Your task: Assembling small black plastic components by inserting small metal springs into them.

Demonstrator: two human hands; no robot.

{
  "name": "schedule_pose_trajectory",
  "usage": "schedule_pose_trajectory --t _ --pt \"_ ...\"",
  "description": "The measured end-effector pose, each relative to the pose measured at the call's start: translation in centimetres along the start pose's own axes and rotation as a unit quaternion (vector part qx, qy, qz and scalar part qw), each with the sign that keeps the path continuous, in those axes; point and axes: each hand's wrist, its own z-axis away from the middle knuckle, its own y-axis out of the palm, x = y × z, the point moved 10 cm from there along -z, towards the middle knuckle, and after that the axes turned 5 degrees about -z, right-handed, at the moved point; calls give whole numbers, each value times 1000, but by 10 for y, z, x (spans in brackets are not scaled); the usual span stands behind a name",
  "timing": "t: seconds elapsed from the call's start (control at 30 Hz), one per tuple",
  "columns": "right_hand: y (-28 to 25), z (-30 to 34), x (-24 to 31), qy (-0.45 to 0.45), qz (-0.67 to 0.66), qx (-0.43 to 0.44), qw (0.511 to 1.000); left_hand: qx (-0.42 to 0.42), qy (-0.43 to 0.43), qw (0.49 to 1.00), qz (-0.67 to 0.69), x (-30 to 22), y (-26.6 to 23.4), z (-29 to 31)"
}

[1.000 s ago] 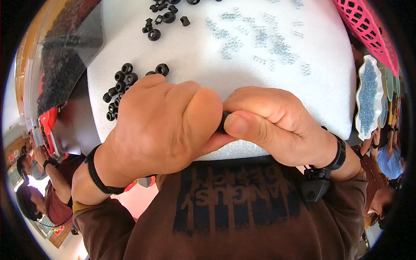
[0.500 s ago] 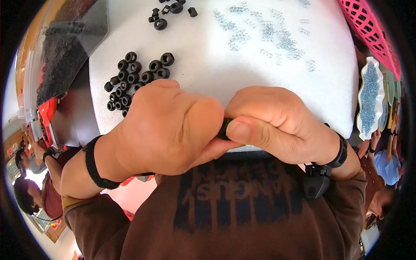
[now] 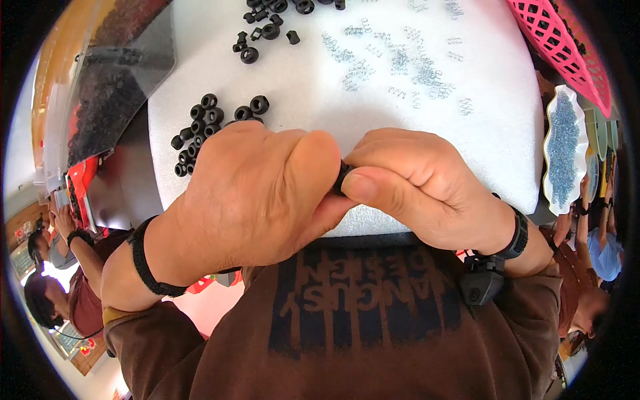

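Observation:
Both hands meet over the near part of the white table top, pinching one small black plastic part [image 3: 343,177] between them. My left hand [image 3: 260,187] is closed round its left side, the thumb on top. From the right, my right hand [image 3: 420,183] grips it between thumb and bent fingers. Most of the part is hidden by the fingers, so its exact kind cannot be made out. Just beyond my left hand lies a cluster of round black pieces with holes [image 3: 210,115], partly covered by that hand. Thin wire springs [image 3: 400,60] are scattered farther off.
More black pieces [image 3: 270,31] lie at the far edge of the white surface [image 3: 300,80]. To the right are a scalloped white dish [image 3: 552,160] of springs and a pink lattice basket [image 3: 563,47]. A clear bin [image 3: 123,73] of black parts stands left. Other people sit at both sides.
My view has shifted slightly, showing more of the far pieces. Both hands keep their grip on the small black part, with little visible movement.

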Motion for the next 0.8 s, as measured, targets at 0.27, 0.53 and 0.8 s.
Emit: schedule_pose_trajectory --t 0.27,0.53,0.8 --pt "12 1 0 -25 54 9 998 0 30 1000 -10 -9 10 17" --pt "21 5 4 -53 69 38 995 3 60 998 2 -19 13 27" --pt "3 3 30 -125 87 5 988 -53 71 993 -74 -18 -13 14"
